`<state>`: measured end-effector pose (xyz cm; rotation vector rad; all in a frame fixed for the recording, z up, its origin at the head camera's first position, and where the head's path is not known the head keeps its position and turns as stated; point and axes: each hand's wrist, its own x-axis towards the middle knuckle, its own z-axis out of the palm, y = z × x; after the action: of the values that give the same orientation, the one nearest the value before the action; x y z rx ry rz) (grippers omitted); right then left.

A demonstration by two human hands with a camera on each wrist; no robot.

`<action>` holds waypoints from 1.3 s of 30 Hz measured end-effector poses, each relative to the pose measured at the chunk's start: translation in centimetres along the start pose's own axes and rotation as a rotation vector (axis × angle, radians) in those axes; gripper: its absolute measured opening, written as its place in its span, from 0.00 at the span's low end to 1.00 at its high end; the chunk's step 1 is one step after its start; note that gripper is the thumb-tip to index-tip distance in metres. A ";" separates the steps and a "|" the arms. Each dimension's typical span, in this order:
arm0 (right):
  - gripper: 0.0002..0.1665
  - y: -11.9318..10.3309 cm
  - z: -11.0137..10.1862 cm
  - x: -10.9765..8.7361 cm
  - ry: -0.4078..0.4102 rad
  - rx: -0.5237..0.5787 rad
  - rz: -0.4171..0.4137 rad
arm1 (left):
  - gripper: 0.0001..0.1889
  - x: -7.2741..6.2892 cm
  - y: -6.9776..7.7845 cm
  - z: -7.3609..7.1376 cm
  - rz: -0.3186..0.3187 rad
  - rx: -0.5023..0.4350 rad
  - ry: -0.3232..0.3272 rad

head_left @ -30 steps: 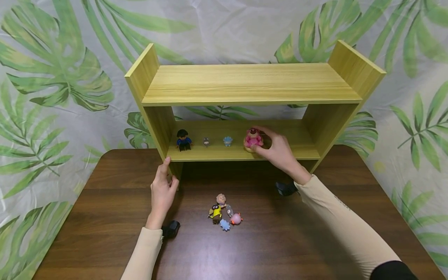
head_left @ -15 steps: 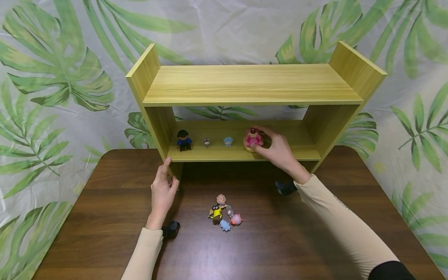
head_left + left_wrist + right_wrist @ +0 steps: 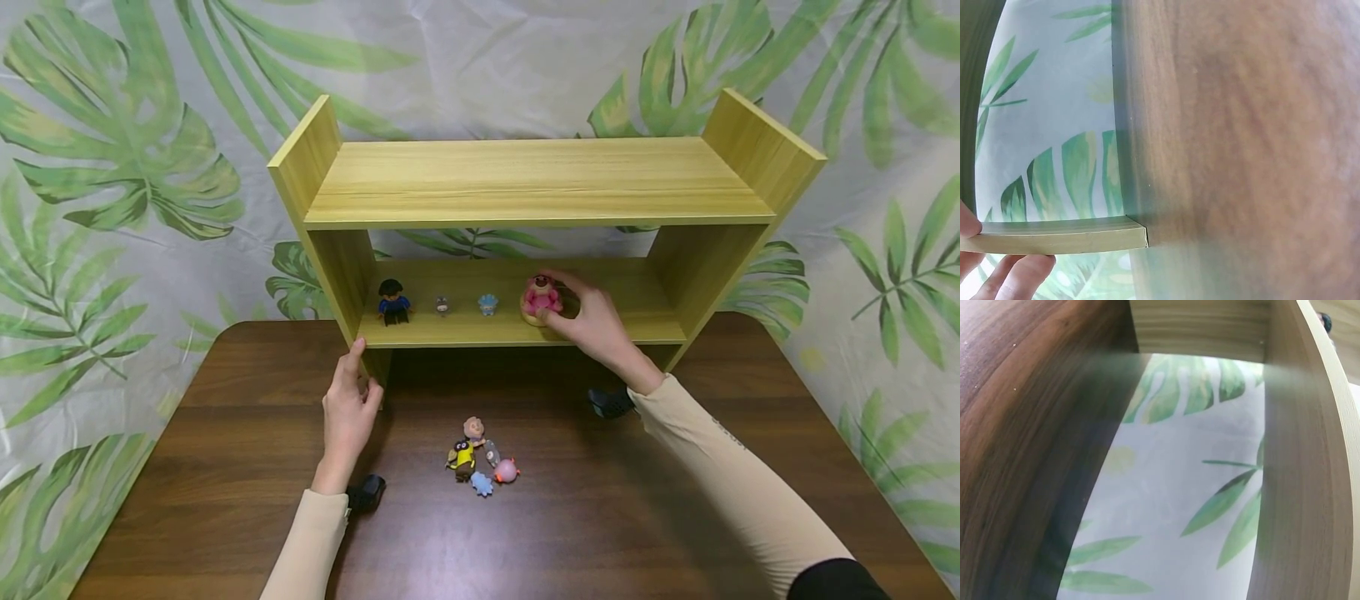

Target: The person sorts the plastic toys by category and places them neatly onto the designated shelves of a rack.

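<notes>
Leafy backdrop (image 3: pixel 487 67) behind, brown counter (image 3: pixel 570 517) below, no clear change: still gripping the shelved pink bear (image 3: pixel 538 302), right of frame centre, with right fingers (image 3: pixel 572 282); still pinching the shelf unit (image 3: pixel 540 179), left of centre, with left fingers (image 3: pixel 349 364). Apparently pausing mid-placement. Counting: one bear, three figures (image 3: pixel 487 304) leftward, at least five toys (image 3: pixel 464 458) lower centre.

— What colour is the shelf (image 3: pixel 540 179)?
— Pale yellow with streaky wood grain. By its left edge, the doll (image 3: pixel 394 307) has a black hat, blue top and black legs.
— And the bear (image 3: pixel 538 302), close to the front edge?
— Pink. Left of it, a light blue figure (image 3: pixel 487 305), then a grey one (image 3: pixel 442 306).
— The table (image 3: pixel 225 500)?
— Dark brown, grained. Out from the shelf's front edge, a yellow-and-brown toy (image 3: pixel 463 458) and a pink ball (image 3: pixel 506 472) with orange tips.
— The backdrop (image 3: pixel 495 67)?
— Whitish, printed with green leaves.
</notes>
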<state>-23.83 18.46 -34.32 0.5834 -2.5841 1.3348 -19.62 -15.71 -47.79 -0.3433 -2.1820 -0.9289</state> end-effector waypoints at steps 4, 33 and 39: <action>0.33 0.0 0.0 0.0 0.005 -0.018 -0.003 | 0.46 0.0 0.0 0.0 0.001 -0.008 -0.006; 0.30 -1.1 -0.4 -0.7 0.029 0.063 -0.012 | 0.43 0.7 0.8 -0.6 0.033 0.009 -0.024; 0.28 -4.0 -1.1 -2.0 0.052 0.093 -0.053 | 0.44 1.0 0.9 -0.8 0.050 0.020 -0.028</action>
<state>-20.39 17.81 -31.40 0.6193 -2.4588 1.4402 -19.47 -15.67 -46.21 -0.4016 -2.1962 -0.8786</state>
